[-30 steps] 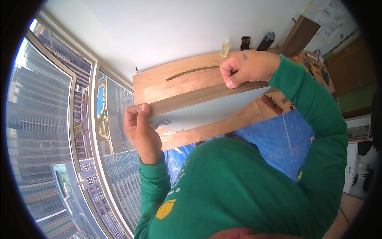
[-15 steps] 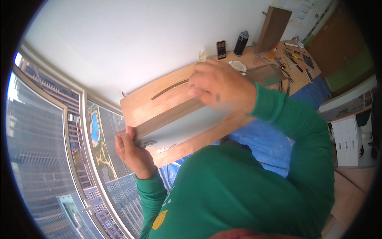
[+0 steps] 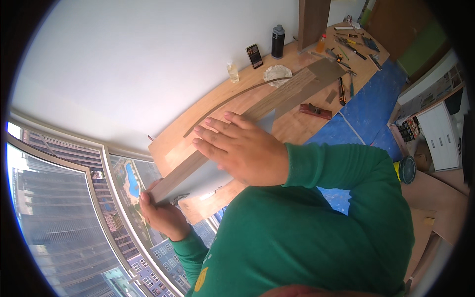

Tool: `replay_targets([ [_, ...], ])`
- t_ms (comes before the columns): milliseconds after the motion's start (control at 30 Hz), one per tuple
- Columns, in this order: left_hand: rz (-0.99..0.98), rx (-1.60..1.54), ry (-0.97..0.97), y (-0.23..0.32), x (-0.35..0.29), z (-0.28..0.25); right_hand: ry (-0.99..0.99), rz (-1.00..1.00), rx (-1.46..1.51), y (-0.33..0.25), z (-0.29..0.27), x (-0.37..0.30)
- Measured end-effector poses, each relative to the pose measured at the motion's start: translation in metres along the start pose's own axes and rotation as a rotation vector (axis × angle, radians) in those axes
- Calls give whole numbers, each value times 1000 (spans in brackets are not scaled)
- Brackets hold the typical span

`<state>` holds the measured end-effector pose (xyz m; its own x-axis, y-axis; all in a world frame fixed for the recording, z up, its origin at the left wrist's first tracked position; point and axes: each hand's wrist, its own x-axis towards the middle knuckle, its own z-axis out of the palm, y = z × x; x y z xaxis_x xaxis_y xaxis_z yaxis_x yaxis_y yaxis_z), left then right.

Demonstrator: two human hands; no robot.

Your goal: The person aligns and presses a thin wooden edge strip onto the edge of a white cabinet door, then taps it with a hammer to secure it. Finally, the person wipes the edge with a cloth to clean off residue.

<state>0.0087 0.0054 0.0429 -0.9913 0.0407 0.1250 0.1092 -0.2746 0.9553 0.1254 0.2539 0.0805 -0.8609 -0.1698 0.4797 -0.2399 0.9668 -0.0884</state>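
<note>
A long panel [image 3: 200,182] with a pale grey face and a wood-grain edge is propped on its side, slanting from lower left to upper right. My left hand [image 3: 166,214] grips its near-left end, thumb on the wood-grain edge, beside a small metal fitting [image 3: 179,198]. My right hand [image 3: 242,151] lies flat over the middle of that edge, fingers stretched out and slightly spread, hiding part of the panel. Behind the panel, a thin brown curved strip [image 3: 228,98] lies along the wooden tabletop [image 3: 166,143].
At the back stand a clear bottle [image 3: 232,72], a phone [image 3: 255,56], a black flask [image 3: 278,42] and an upright brown board [image 3: 312,24]. A crumpled white cloth [image 3: 278,74] and a hand plane [image 3: 315,111] lie nearby. Several tools fill the far right; windows are left.
My right hand has moved left and nearer along the panel and flattened onto it. The panel now slants more steeply, and my view has shifted, showing the hand plane.
</note>
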Motion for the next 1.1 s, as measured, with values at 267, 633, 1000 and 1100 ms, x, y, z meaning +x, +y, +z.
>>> replay_targets([
  [267, 748, 488, -61, 52, -8, 30, 58, 14, 36, -2, 1, -1],
  [633, 980, 1200, -671, 16, -11, 101, 286, 70, 547, 21, -8, -5],
  [1000, 1000, 1326, -664, 11, -9, 114, -603, 672, 1041, 116, 22, -169],
  [1100, 1003, 1338, -612, 11, -12, 121, -281, 1280, 1090, 162, 107, -276],
])
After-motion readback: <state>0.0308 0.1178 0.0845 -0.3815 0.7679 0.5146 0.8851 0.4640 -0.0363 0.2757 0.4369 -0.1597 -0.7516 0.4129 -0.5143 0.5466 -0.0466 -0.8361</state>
